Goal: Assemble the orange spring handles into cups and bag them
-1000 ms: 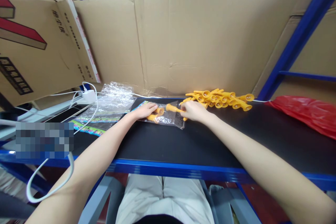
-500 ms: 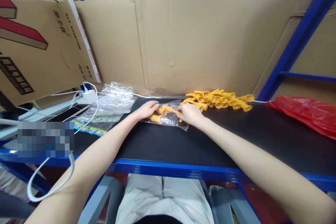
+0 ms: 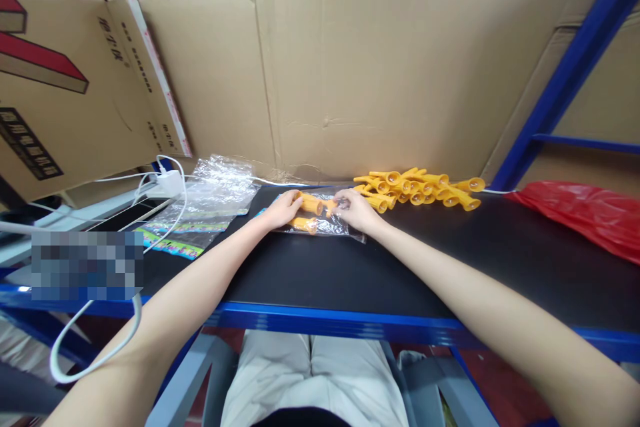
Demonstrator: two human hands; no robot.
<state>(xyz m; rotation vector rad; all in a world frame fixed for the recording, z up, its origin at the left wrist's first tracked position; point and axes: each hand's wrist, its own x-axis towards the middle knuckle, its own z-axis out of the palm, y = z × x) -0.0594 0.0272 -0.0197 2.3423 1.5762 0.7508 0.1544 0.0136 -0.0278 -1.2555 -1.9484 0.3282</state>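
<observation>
My left hand [image 3: 283, 208] and my right hand [image 3: 354, 209] meet over a clear plastic bag [image 3: 325, 224] lying on the black shelf top [image 3: 450, 260]. Orange plastic pieces [image 3: 311, 203] show inside the bag between my hands. My left hand's fingers pinch the bag's left end beside one orange piece. My right hand's fingers are closed on the bag and the end of an orange piece at its right side. A pile of orange trumpet-shaped pieces [image 3: 420, 189] lies just behind my right hand.
A stack of clear bags with coloured cards [image 3: 210, 203] lies to the left, beside a white charger and cable [image 3: 167, 181]. A red plastic bag [image 3: 585, 213] sits at the right. Cardboard walls [image 3: 375, 73] close off the back, and blue rack posts [image 3: 565, 73] stand at the right.
My right hand has moved left, pushing the orange piece deeper into the bag. The bag has shifted slightly toward the back; my left hand has stayed on its left end.
</observation>
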